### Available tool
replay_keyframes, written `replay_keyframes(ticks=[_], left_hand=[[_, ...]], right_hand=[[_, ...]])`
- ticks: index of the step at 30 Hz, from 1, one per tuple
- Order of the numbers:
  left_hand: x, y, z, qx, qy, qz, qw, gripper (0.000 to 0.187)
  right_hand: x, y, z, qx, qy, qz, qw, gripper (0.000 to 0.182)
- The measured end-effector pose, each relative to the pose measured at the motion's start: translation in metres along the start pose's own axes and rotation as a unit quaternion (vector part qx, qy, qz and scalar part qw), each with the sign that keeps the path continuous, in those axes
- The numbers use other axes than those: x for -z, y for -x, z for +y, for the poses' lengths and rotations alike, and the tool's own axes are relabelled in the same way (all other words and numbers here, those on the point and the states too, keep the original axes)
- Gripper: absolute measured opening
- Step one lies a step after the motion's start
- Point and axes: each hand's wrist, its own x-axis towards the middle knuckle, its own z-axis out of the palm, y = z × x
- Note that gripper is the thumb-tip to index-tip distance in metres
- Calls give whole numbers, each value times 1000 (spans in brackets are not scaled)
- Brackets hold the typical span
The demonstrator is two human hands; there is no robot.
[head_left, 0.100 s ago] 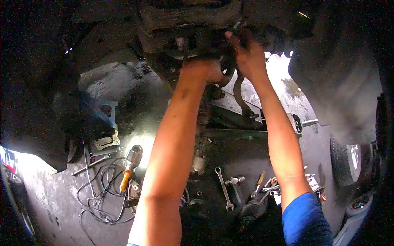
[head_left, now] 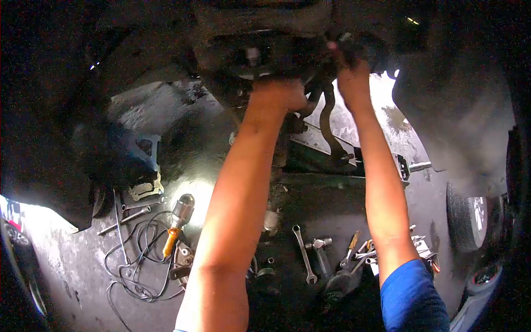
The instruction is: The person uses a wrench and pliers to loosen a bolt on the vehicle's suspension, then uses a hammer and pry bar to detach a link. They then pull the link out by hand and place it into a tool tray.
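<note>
My left hand (head_left: 290, 95) is up among the dark underbody parts of a vehicle (head_left: 265, 25). It looks curled, but its fingertips and whatever they grip are hidden. To its right, my right hand (head_left: 353, 72) reaches higher into shadow, fingers bent around something dark that I cannot make out. A small bright spot shows near those fingers, which are smeared by motion. Between the hands and lower down hangs a curved dark bar (head_left: 327, 119). A pale fitting (head_left: 253, 55) sits above my left wrist.
On the floor below are a lit work lamp (head_left: 178, 221) with its coiled cable, a combination wrench (head_left: 304, 254), a hammer (head_left: 322, 255) and several other tools. A jack (head_left: 321, 157) stands under the vehicle. A tyre (head_left: 464, 216) is at the right.
My right hand has shifted right and slightly up, farther from my left hand. The whole view has moved slightly; my left hand stays near the same parts.
</note>
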Motion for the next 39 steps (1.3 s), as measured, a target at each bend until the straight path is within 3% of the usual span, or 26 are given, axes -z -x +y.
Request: replay_keyframes(ticks=[2,5,9,13,15,17,22,25,28,34,37,39], left_hand=[[9,-1,-3,20,18,-66,997,71],[6,-5,-6,26,40,-103,994,66],[-5,-12,-12,5,63,-79,995,81],[-15,-9,-13,-17,26,40,999,88],[-9,-1,-9,-23,-11,118,993,89],[-8,-1,-10,-25,-28,158,987,88],[-14,-14,-11,-28,-46,185,981,85],[-16,-15,-13,-30,-44,169,984,83],[-19,-17,-15,-31,-34,126,991,81],[-24,-21,-21,-17,-2,22,1000,77],[-23,-23,-21,-14,16,-27,999,75],[-20,-24,-20,-11,23,-53,998,74]], right_hand=[[5,-4,25,-66,-132,52,988,45],[15,6,55,-240,-300,-5,923,42],[9,5,61,-78,-155,42,984,38],[-1,7,-14,99,10,84,991,34],[-3,11,-54,51,81,9,995,37],[-15,13,-64,80,104,-8,991,41],[-10,10,-77,81,63,-48,994,44],[-20,12,-74,109,110,-3,988,47],[-13,10,-75,61,87,-55,993,46],[-12,9,-65,33,78,-21,996,46],[-4,0,-24,13,75,-12,997,49],[4,3,10,-107,-141,44,983,46]])
